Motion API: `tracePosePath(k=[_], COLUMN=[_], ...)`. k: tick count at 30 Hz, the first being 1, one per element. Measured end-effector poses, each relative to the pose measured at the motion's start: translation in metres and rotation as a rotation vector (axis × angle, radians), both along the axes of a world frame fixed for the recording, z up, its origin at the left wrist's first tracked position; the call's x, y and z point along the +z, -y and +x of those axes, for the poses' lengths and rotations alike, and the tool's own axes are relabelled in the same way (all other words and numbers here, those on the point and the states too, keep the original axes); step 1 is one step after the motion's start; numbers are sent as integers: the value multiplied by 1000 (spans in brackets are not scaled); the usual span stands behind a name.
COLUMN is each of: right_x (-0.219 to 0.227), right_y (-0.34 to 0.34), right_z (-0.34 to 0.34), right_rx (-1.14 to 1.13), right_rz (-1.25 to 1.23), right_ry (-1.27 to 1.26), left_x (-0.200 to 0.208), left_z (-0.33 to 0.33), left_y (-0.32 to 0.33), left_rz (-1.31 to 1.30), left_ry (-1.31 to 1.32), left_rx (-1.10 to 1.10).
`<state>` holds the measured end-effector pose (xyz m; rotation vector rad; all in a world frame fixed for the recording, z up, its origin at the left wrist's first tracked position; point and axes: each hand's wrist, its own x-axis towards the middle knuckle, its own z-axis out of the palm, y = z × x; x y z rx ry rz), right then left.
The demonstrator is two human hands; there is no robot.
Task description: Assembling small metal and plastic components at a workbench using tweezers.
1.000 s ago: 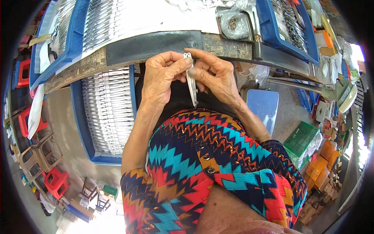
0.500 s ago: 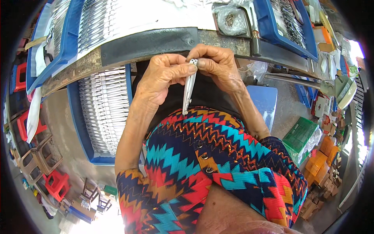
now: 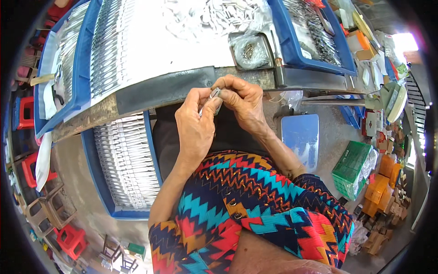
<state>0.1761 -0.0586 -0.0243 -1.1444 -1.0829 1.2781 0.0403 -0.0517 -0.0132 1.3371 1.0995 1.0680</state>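
Observation:
Above my lap, just off the table's front edge, both my hands meet on one slim silver metal piece [image 3: 215, 93]. My left hand [image 3: 196, 121] is closed round its body, thumb and fingers pressed together, hiding most of it. At the upper end, my right hand [image 3: 244, 101] pinches with thumb and bent index finger. Whether a small part sits between those right fingertips is hidden. A dish [image 3: 236, 51] of small pins in clear plastic stands on the table beyond my right hand, with a screwdriver [image 3: 279, 75] lying beside it.
Loose silver parts [image 3: 214, 17] are heaped on the white table top [image 3: 155, 50]. Blue trays [image 3: 321, 67] of metal pieces stand at both table ends. Below the table on the left is another filled blue tray [image 3: 134, 213]. A blue stool [image 3: 299, 132] and green crate [image 3: 349, 166] are at right.
The metal piece hung down toward my body with two round holes showing on top; now it is tilted and mostly covered by my left fingers. The view has shifted, showing more table.

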Motion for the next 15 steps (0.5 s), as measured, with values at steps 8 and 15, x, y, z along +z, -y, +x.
tracePosePath(k=[8,15], right_x=[25,8], right_y=[-32,-118], right_z=[26,39], right_rx=[23,-59], right_rz=[94,613], right_ry=[336,1071], left_x=[-5,0], left_z=[-6,-15], left_y=[-11,-16], left_rz=[420,596], left_ry=[-410,-604], left_rx=[-18,-174])
